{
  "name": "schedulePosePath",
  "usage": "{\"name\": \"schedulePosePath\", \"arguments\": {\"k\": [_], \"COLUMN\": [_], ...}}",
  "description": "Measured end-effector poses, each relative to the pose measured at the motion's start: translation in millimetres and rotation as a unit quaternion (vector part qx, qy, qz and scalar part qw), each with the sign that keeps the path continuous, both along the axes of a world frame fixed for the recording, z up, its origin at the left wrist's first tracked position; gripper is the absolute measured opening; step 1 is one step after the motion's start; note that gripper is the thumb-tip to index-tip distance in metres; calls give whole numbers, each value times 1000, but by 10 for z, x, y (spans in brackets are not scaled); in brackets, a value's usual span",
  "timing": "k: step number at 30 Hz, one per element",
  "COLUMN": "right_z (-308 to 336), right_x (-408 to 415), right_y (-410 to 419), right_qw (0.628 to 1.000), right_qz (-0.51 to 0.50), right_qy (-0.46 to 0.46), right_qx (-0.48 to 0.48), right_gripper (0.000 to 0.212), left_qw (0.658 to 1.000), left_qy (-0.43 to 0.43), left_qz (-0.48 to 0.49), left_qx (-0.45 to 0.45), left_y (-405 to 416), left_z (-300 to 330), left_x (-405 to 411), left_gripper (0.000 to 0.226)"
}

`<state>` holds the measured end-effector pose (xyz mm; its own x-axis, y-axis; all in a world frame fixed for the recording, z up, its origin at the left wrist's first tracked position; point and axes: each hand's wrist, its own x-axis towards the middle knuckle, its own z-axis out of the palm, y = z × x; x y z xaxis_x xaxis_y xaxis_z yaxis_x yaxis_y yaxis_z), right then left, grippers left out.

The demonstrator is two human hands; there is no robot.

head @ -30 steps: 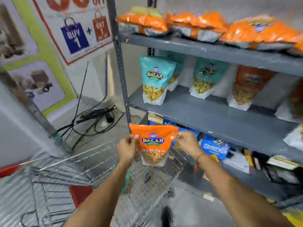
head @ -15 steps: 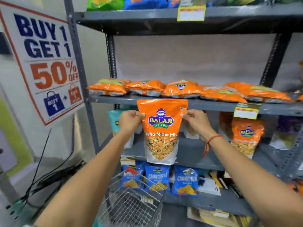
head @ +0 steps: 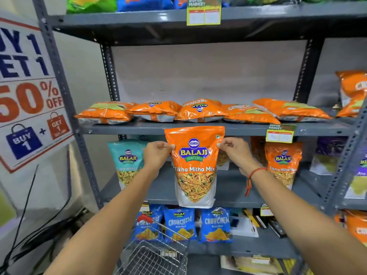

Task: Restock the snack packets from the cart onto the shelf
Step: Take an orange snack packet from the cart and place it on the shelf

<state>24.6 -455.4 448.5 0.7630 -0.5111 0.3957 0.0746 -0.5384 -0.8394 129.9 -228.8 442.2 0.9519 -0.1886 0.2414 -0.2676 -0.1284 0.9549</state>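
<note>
I hold an orange Balaji "Tikha Mitha Mix" packet point(head: 194, 165) upright in front of the grey metal shelf point(head: 139, 129). My left hand point(head: 156, 153) pinches its upper left corner and my right hand point(head: 235, 152) pinches its upper right corner. The packet hangs level with the shelf board that carries several flat-lying orange packets point(head: 200, 111). Behind it, on the board below, stand a teal packet point(head: 127, 161) on the left and another orange Tikha Mitha Mix packet point(head: 283, 165) on the right. The wire cart point(head: 156, 255) shows at the bottom.
Blue Crunchem packets point(head: 179, 223) stand on the lower board. A yellow price tag point(head: 281, 133) hangs on the shelf edge at right. A "Buy 1 Get 1" poster point(head: 29, 108) covers the left wall, with black cables point(head: 23, 225) below it.
Both hands lifted the orange packet out of the cart up to the height of the middle shelf boards. My view tilted up from the cart to the shelf and moved closer.
</note>
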Motion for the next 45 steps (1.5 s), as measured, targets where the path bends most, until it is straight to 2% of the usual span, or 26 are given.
{"name": "schedulePosePath", "arguments": {"k": [5, 12, 19, 25, 32, 34, 35, 38, 40, 42, 45], "right_z": [-351, -858, -1115, -1281, -1383, -1411, -1421, -1326, -1207, -1090, -951], "right_x": [189, 548, 934, 1150, 1235, 1235, 1234, 1189, 1147, 1123, 1145], "right_y": [-465, -1321, -2008, -2326, -2373, -2331, -2293, -2063, -1821, -1520, -932], "right_qw": [999, 995, 992, 987, 979, 979, 979, 968, 961, 965, 975], "right_qz": [-5, -47, -58, -64, -60, -59, -72, -153, -192, -165, -79], "right_qy": [25, 77, 108, 121, 133, 131, 121, 44, 0, -29, -41], "right_qx": [27, 36, 42, 79, 139, 145, 147, 191, 196, 203, 205], "right_gripper": [18, 18, 22, 18, 23, 22, 23, 30, 27, 26, 23], "left_qw": [999, 996, 993, 993, 991, 991, 992, 992, 993, 994, 993], "left_qy": [45, 66, 103, 115, 128, 131, 127, 124, 113, 98, 87], "left_qz": [0, -24, -23, -13, -7, -1, 1, 15, 37, 49, 67], "left_qx": [17, 53, 51, 36, 36, 30, 22, 7, -12, -28, -33], "left_y": [-496, -1419, -2176, -2488, -2558, -2515, -2472, -2246, -1995, -1659, -1037], "left_z": [-359, -876, -1226, -1343, -1397, -1387, -1374, -1291, -1243, -1227, -1388], "left_x": [216, 604, 986, 1169, 1220, 1207, 1186, 1082, 1030, 1020, 1125], "left_gripper": [21, 20, 24, 15, 22, 14, 4, 21, 18, 14, 25]}}
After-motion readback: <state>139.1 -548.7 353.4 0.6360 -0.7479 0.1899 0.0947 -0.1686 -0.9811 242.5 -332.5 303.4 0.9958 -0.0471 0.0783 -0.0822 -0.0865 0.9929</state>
